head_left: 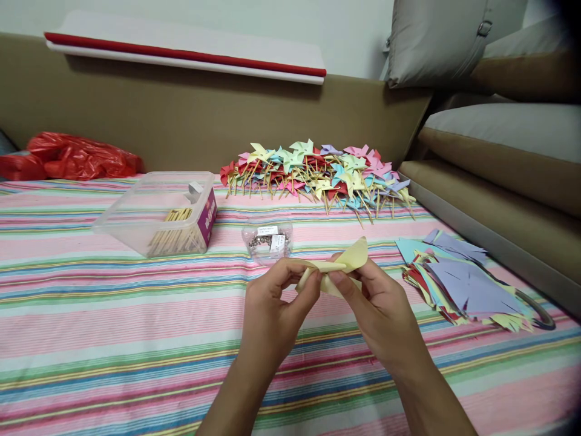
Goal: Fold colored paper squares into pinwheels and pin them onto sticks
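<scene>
The fingers [290, 266] of both hands are clamped on one pale yellow paper blank [355, 255], in the head view, which is the only one. The left hand [275, 318] pinches its left part between thumb and fingertips; the right hand [385, 318] grips the right part, thumb in front, beside the left thumb. The blank is held up above the striped cloth [136, 327], near the middle of the view, with some edges curled over and one blade flaring up at the right. It seems only partly folded, and no stick shows on it; whether a pin is in it cannot be told. Much looks done: at the back lies a large heap of paper pinwheels [293, 158] in many colours, with sticks showing on many of them. Much also looks left: to the right lies a pile of flat paper sheets [472, 283], the top ones slit, with a dark curved handle [538, 310] beside it. Bundled wooden sticks [177, 233] lie inside a clear plastic tub [122, 221] at the left, and a clear bag of small metal pieces [267, 240] rests just beyond the hands.
</scene>
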### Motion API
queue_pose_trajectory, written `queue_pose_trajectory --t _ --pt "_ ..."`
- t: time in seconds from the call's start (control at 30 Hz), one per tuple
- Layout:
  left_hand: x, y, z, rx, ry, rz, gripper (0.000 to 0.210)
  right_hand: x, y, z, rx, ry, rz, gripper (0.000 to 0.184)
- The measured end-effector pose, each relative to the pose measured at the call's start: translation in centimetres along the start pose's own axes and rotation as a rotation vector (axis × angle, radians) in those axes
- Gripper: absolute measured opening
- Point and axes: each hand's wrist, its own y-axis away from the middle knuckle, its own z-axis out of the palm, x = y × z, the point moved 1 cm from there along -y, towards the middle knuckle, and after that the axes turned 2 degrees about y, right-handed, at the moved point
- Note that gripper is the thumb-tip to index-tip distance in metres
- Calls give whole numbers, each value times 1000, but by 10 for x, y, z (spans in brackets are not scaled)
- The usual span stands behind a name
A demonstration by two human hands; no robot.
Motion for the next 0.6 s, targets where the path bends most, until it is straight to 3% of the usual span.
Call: queue_pose_trajectory --t 0.6 --pt "0 0 -1 -14 3 -1 9 -1 -1 -1 -3 32 16 25"
